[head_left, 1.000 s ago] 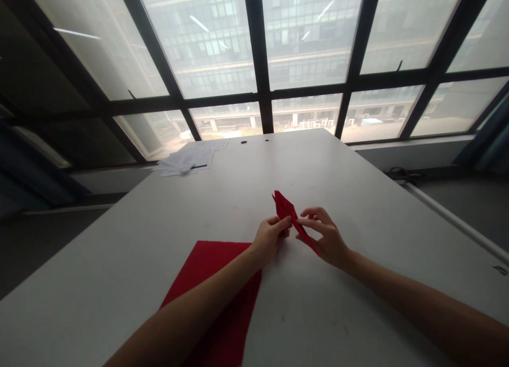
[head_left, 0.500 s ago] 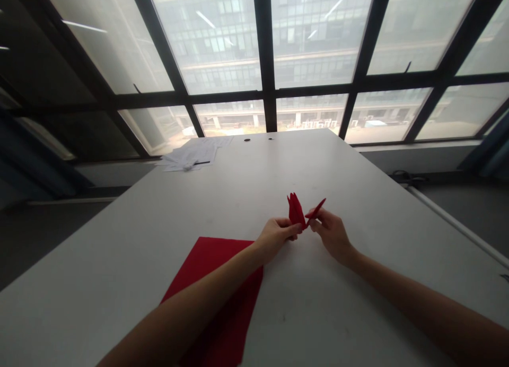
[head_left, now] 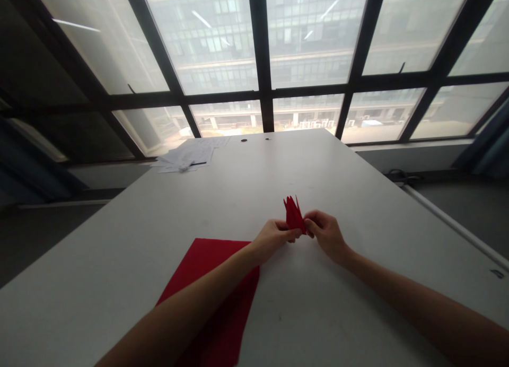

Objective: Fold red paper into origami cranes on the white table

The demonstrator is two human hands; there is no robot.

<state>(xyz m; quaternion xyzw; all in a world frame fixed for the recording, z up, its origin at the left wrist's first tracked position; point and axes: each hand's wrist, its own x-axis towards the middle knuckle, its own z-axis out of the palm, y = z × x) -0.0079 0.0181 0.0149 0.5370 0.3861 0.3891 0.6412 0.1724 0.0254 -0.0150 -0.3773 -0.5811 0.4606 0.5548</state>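
Observation:
A small piece of folded red paper point(head_left: 293, 217) stands upright between my two hands, several narrow points rising from its top. At its lower left, my left hand point(head_left: 275, 236) pinches the base with thumb and fingers. My right hand point(head_left: 324, 230) is closed on its right edge, thumb against the bent index finger. The fingertips cover the lower corners of the paper. Beneath my left forearm lies a larger flat red sheet point(head_left: 214, 255), partly hidden by the arm.
The white table point(head_left: 159, 239) extends toward tall windows with dark frames. Loose white papers point(head_left: 185, 156) lie at its far left, with a dark pen point(head_left: 199, 163) on them. A round hole point(head_left: 244, 140) is near the far edge. A white pipe point(head_left: 457, 226) runs beyond the right side.
The flap that stuck out to the right in my right hand now stands up against the rest of the folded paper. My right hand has moved slightly left, closer to my left hand.

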